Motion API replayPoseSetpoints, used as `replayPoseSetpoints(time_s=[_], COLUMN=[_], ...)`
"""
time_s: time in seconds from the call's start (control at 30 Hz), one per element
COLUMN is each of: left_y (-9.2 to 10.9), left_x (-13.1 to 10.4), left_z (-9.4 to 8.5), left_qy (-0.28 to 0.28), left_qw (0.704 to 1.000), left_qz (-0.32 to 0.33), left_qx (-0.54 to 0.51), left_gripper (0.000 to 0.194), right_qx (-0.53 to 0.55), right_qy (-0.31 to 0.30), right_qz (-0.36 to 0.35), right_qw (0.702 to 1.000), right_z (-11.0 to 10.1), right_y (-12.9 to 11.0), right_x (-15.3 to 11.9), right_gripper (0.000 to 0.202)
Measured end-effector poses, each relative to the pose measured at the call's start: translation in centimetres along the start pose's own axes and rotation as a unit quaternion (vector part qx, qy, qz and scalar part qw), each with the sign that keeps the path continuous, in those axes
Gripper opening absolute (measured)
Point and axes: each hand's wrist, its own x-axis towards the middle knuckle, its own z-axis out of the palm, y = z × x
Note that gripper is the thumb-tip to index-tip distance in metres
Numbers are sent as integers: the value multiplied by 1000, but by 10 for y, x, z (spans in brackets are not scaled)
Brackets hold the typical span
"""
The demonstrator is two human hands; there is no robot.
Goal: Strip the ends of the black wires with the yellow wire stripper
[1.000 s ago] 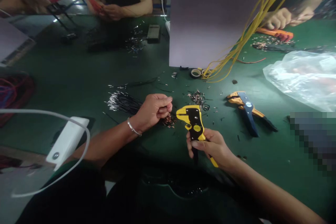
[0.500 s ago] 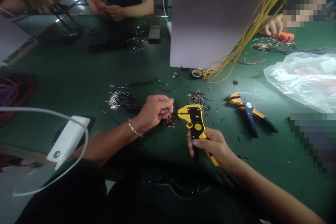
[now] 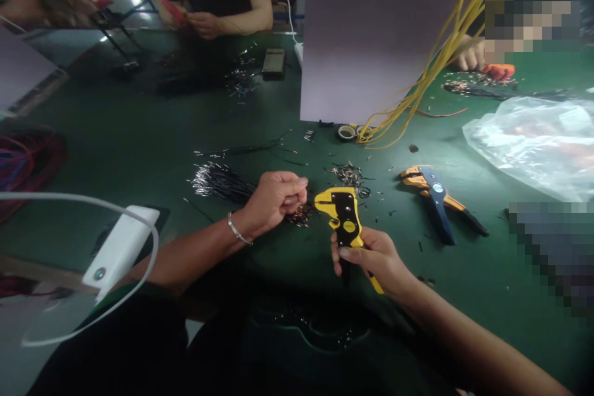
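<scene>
My right hand (image 3: 374,257) is wrapped round the handles of a yellow and black wire stripper (image 3: 344,216), its jaws pointing left. Just left of those jaws my left hand (image 3: 281,197) is closed, thumb against the curled fingers; whatever it pinches is too small to make out. Beside and partly behind the left hand lies a bundle of black wires (image 3: 223,182) with shiny ends at the left. Copper-coloured wire ends (image 3: 301,215) show under the left fingers. Beyond the stripper is a heap of short black scraps (image 3: 349,173).
An orange and blue stripper (image 3: 435,192) lies right, near a clear plastic bag (image 3: 533,142). Yellow wires (image 3: 417,93) hang before a pale panel (image 3: 366,37). A white power strip (image 3: 121,246) lies left. Two people's hands hold red tools across the green table (image 3: 153,114).
Both my hands and the yellow stripper are nearly where they were. The hand with the red tool at the upper right has shifted slightly left in view.
</scene>
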Motion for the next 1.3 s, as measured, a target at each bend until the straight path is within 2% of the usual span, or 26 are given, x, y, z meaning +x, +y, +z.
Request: replayPoseSetpoints(time_s=[0.13,0.23,0.3,0.4,0.47,0.57,0.83,0.9,1.0,1.07,1.1,1.17,1.23,1.3], left_y=[6,7,5,5,5,7,10,11,13,14,15,16,17,17], left_x=[9,8,5,2,2,3,0,-1,0,0,1,2,1,0], left_z=[-6,-6,-6,-5,-4,-3,-3,-2,-3,-4,-4,-6,-6,-6], left_qy=[12,3,-4,-14,-17,-2,12,12,18,27,30,32,32,35], left_qw=[1000,1000,999,999,999,999,999,999,999,998,998,998,998,997], left_qz=[6,-17,-29,-29,-24,0,42,41,36,37,38,38,42,57], left_qx=[-16,-15,-15,-31,-44,-49,-15,-16,-28,-39,-44,-49,-46,-32], left_gripper=[30,31,32,32,31,29,30,30,30,29,28,27,27,28], right_qx=[-50,-141,-173,-117,-101,-123,-133,-138,-195,-297,-365,-501,-600,-650], right_qy=[-10,6,53,166,190,162,69,63,89,126,147,177,170,135], right_qz=[-15,-46,-86,-172,-191,-167,-112,-113,-130,-154,-170,-203,-243,-280], right_qw=[999,989,980,964,958,965,982,982,968,934,903,823,743,693], right_z=[3,1,-5,-17,-24,-24,-9,-9,-11,-13,-14,-15,-12,-8], right_y=[1,-2,-8,-20,-24,-21,-11,-12,-15,-18,-19,-19,-15,-11], right_x=[-2,-2,-3,-3,-3,-2,0,-1,-4,-7,-8,-9,-9,-8], right_gripper=[21,18,16,15,15,15,20,22,21,19,19,23,29,33])
